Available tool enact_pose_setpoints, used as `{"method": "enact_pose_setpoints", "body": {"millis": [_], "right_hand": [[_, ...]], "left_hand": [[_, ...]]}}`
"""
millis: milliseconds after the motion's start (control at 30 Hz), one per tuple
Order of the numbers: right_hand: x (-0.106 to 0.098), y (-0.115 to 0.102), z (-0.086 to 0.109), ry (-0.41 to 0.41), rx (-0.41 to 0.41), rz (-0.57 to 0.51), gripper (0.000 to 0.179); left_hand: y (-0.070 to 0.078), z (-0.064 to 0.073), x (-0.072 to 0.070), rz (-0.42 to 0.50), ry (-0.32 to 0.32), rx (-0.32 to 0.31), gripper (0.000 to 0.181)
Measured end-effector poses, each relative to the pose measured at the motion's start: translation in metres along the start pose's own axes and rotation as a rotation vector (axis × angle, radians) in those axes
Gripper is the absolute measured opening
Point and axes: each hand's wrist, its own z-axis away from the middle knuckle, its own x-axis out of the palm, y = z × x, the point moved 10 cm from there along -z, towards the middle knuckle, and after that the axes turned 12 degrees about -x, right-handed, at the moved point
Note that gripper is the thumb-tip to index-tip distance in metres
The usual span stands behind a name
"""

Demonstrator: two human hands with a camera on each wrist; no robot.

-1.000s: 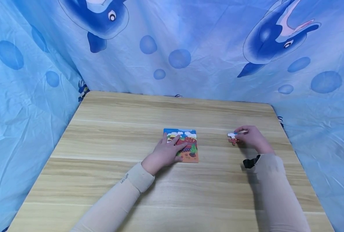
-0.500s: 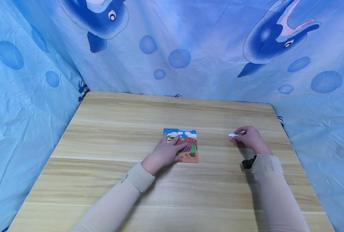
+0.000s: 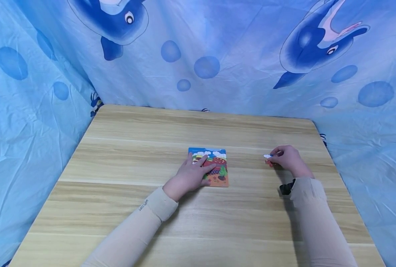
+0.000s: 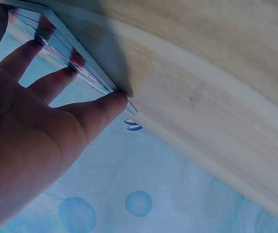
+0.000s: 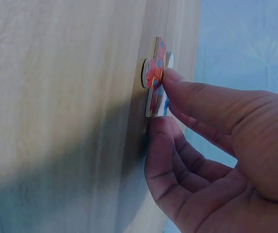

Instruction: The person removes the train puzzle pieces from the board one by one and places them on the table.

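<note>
My left hand rests with spread fingers on a small rectangular jigsaw puzzle, printed with clouds, a red building and a green plant. Its palm and fingers cover the puzzle's left side. From the left wrist view, the thumb touches the edge of the puzzle, while other fingertips lie on its face. Off to the right, my right hand pinches a puzzle piece coloured white, blue and red. The right wrist view has the piece at the thumb tip and curled fingers, close to the tabletop; contact with the wood is unclear.
A wood-grain table lies under both hands. Behind it and along its sides hangs a blue curtain with dolphins and bubbles. The table's far edge runs along the curtain's foot. A dark band sits at the right wrist.
The right hand and the piece have shifted very slightly, and the piece now looks more tilted, with less of its face showing. The left hand and the puzzle stay in place.
</note>
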Motion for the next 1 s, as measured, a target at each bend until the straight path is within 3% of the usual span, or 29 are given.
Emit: {"method": "enact_pose_setpoints", "body": {"millis": [367, 567, 800, 1000], "right_hand": [[-0.005, -0.008, 0.004, 0.003, -0.025, -0.040, 0.044], [-0.002, -0.026, 0.003, 0.019, -0.085, -0.063, 0.049], [0.022, -0.058, -0.006, -0.015, -0.130, -0.173, 0.045], [0.048, -0.094, -0.014, -0.032, -0.189, -0.187, 0.041]], "left_hand": [[0.000, 0.002, -0.001, 0.002, 0.009, 0.012, 0.071], [-0.001, 0.001, 0.000, -0.002, 0.016, 0.009, 0.071], [-0.001, 0.000, 0.001, -0.011, 0.016, 0.008, 0.072], [-0.002, 0.000, 0.001, -0.019, 0.019, 0.004, 0.072]]}}
